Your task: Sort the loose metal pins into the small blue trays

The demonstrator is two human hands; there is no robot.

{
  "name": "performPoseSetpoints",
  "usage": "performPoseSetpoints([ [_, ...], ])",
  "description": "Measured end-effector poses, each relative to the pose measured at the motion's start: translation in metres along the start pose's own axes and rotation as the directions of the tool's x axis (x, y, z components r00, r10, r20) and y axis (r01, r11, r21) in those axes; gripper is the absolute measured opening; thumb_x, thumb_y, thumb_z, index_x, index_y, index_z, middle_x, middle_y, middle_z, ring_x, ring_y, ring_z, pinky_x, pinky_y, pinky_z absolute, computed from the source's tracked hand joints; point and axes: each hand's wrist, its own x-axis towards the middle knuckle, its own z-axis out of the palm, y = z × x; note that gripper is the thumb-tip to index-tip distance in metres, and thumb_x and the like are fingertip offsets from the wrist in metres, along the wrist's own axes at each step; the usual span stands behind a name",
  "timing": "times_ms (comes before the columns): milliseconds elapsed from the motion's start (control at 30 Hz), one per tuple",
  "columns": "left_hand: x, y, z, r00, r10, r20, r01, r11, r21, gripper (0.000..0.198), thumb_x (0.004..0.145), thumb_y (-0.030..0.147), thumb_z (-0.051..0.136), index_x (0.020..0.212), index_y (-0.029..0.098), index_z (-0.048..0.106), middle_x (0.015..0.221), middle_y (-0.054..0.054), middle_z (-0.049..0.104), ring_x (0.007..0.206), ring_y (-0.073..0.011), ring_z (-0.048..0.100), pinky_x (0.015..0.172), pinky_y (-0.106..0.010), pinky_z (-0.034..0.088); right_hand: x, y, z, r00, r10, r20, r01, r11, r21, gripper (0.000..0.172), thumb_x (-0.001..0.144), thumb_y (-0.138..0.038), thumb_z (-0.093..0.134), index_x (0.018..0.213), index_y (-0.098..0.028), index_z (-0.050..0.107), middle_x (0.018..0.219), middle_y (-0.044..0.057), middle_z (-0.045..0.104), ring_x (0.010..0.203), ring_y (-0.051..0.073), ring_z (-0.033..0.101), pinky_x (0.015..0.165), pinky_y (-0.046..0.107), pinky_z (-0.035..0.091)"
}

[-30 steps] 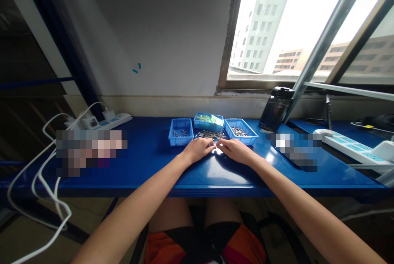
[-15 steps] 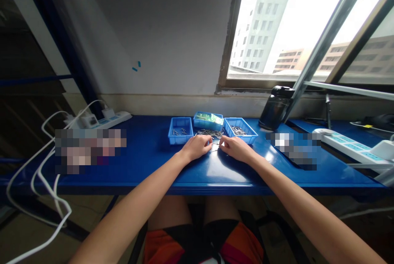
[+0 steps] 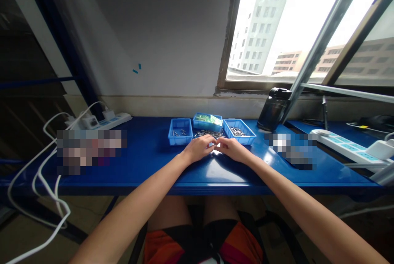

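So the left hand (image 3: 198, 149) and right hand (image 3: 234, 149) pinch narrow, tips touching, can't tell what's held. Those pins (image 3: 209, 134) just beyond look light, stiff, slippery; I'd grab mid-shaft.

Glossy blue table (image 3: 147, 157), plastic trays (image 3: 180, 131), shiny metal pins (image 3: 209, 134).

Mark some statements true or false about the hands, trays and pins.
The left hand and right hand meet at the fingertips just before the loose pile of small metal pins: true.
The left-side blue plastic tray is heaped full: false, only a few pins lie in it.
The black container stands at the left end of the blue table: false, it stands right, by the window.
The middle blue plastic tray holds something green: true.
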Motion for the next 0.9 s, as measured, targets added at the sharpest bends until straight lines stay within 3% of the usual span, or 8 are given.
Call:
performPoseSetpoints([
  [233, -0.002, 0.0003, -0.0032, 0.992, -0.126, 0.021, 0.124, 0.99, 0.061, 0.015, 0.081, 0.032, 0.048, 0.089, 0.02, 0.055, 0.08, -0.001, 0.064, 0.073, -0.0163, 0.061, 0.063, -0.024, 0.045, -0.0029, -0.0013, -0.0083, 1.0, -0.014, 0.026, 0.016, 0.997, -0.071, 0.03, 0.084, -0.04, 0.047, 0.103, -0.019, 0.056, 0.06, -0.002, 0.058, 0.053, 0.01, 0.051, 0.055, 0.021, 0.036],
  [467, 0.0005, -0.004, -0.0022, 0.993, -0.108, 0.052, 0.105, 0.992, 0.066, 0.019, 0.084, 0.036, 0.046, 0.089, 0.021, 0.058, 0.086, -0.002, 0.066, 0.079, -0.0174, 0.061, 0.065, -0.023, 0.044, -0.0034, 0.0023, -0.0083, 0.994, -0.082, 0.066, 0.094, 0.975, -0.2, 0.029, 0.089, -0.035, 0.037, 0.09, -0.019, 0.061, 0.064, 0.002, 0.06, 0.055, 0.011, 0.051, 0.055, 0.022, 0.033],
  [667, -0.0011, -0.0026, -0.005, 0.985, -0.165, 0.054, 0.161, 0.984, 0.076, 0.029, 0.085, 0.041, 0.043, 0.084, 0.019, 0.061, 0.077, -0.005, 0.065, 0.073, -0.018, 0.061, 0.062, -0.024, 0.044, -0.0035, 0.0037, -0.0088, 0.997, -0.049, 0.058, 0.061, 0.974, -0.22, 0.032, 0.091, -0.033, 0.033, 0.091, -0.019, 0.061, 0.07, 0.004, 0.063, 0.063, 0.013, 0.055, 0.059, 0.023, 0.036],
  [900, -0.0019, -0.0016, -0.0065, 0.982, -0.183, 0.038, 0.18, 0.98, 0.079, 0.024, 0.085, 0.035, 0.043, 0.088, 0.019, 0.061, 0.078, -0.004, 0.064, 0.071, -0.0169, 0.06, 0.062, -0.023, 0.044, -0.0032, 0.0064, -0.0086, 1.0, 0.007, 0.008, -0.004, 0.963, -0.27, 0.03, 0.09, -0.034, 0.036, 0.091, -0.019, 0.062, 0.075, 0.005, 0.065, 0.067, 0.015, 0.059, 0.061, 0.023, 0.037],
])
